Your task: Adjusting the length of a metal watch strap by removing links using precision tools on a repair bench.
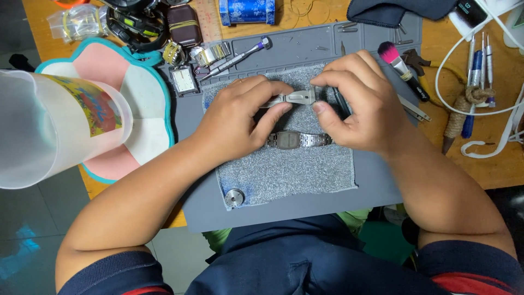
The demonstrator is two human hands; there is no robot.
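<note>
Translucent jug (52,128) with colourful label sits left; both hands (240,117) (360,106) pinch a silver watch band (295,98).

Silver metal watch bracelet (297,140) partly hidden under both hands. Translucent plastic jug (54,128) cut off at left edge. White cables (499,117) cut off right.

Both hands (240,117) (357,106) pinch metal watch band (297,98) above grey cloth (284,169).
</note>
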